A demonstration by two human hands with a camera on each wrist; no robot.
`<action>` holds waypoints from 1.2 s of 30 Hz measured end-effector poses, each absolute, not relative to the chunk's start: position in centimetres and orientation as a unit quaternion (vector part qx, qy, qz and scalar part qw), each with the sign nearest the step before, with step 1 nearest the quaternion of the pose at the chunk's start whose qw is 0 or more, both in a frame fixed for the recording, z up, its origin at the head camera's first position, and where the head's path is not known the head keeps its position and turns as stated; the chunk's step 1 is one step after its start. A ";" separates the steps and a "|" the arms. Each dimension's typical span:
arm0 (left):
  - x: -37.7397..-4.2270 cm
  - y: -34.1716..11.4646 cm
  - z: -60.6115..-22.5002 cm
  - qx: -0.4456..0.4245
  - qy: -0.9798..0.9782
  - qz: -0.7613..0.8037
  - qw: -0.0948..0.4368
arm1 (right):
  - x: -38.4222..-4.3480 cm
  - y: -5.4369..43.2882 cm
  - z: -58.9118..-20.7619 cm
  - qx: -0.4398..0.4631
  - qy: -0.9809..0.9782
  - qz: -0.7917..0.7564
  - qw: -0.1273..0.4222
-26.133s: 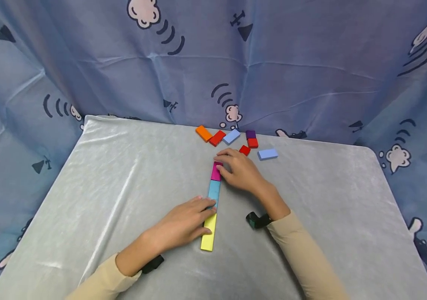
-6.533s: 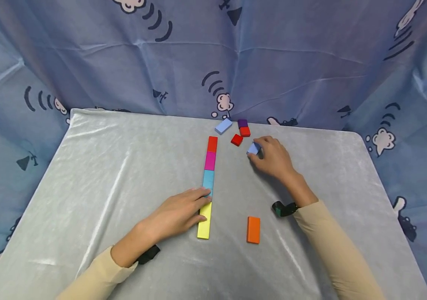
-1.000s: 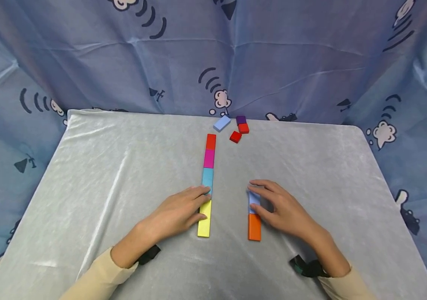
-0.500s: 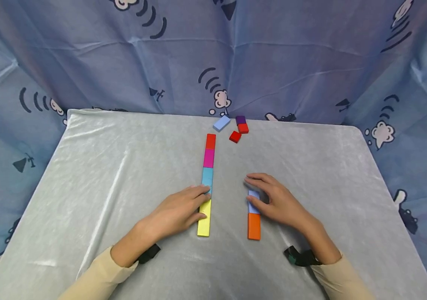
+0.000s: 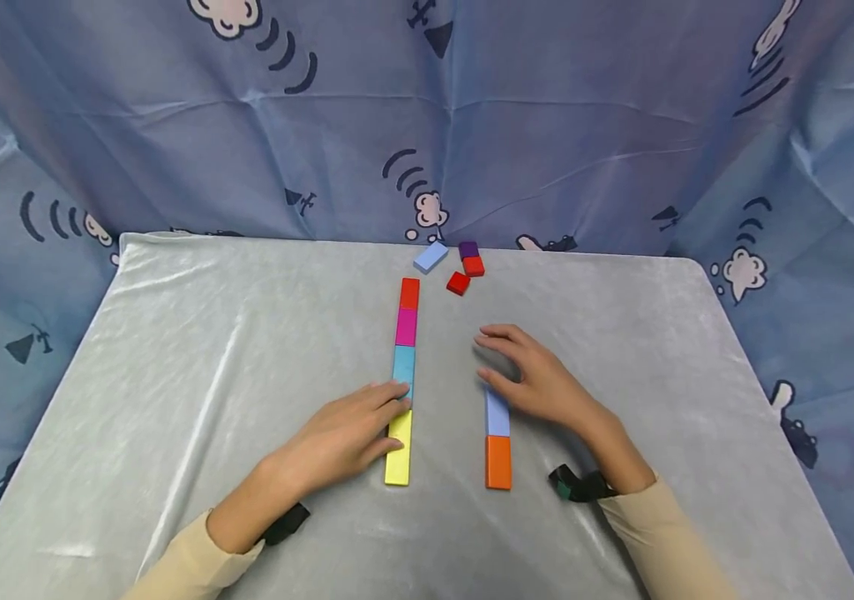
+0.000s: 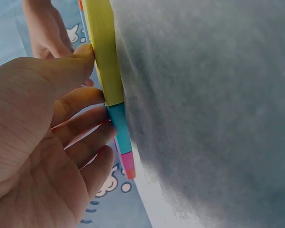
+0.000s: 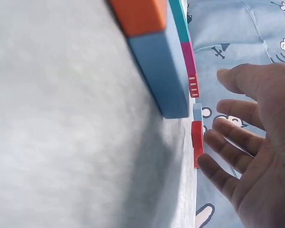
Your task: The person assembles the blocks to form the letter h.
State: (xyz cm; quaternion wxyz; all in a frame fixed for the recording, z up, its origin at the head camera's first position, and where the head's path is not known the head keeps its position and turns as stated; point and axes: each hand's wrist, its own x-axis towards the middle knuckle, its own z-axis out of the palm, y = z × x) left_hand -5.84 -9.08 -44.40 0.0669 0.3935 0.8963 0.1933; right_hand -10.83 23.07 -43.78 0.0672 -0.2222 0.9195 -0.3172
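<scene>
Grey cloth-covered tabletop (image 5: 284, 317), its far edge against a patterned blue curtain (image 5: 546, 125). Right hand (image 5: 546, 387): raised, fingers lightly bent and parted, gripping nothing. Light blue block (image 5: 497, 415) lies flat just below it, toward the near side, its far end under the thumb side; the right wrist view shows a gap between fingertips and block. Orange block (image 5: 498, 463) sits end to end with it, farther from the far edge.

Left hand (image 5: 347, 433): fingers relaxed, resting along the left-edge side of a longer row. Thumb touches the yellow block (image 5: 397, 467); fingertips meet the cyan block (image 5: 403, 364) near the join. Row continues toward the far edge: magenta block (image 5: 406, 327), then red end block (image 5: 409, 293). The two rows lie apart, side by side.

Near the middle of the far edge: pale blue loose block (image 5: 431, 257), purple block (image 5: 468, 249) touching a small red block (image 5: 474, 267), another red piece (image 5: 458, 284) just beside.
</scene>
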 end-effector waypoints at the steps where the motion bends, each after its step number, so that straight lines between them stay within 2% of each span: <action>1: -5.8 -9.1 -44.4 0.393 0.896 0.194 0.067 | -11.1 23.0 -43.8 -0.221 0.920 -0.316 0.071; 20: -5.9 -9.1 -44.5 0.394 0.896 0.193 0.069 | -17.4 22.7 -41.9 -0.205 0.925 -0.305 0.092; 36: -5.9 -9.2 -44.5 0.394 0.896 0.193 0.065 | -20.9 20.2 -42.0 -0.166 0.952 -0.246 0.076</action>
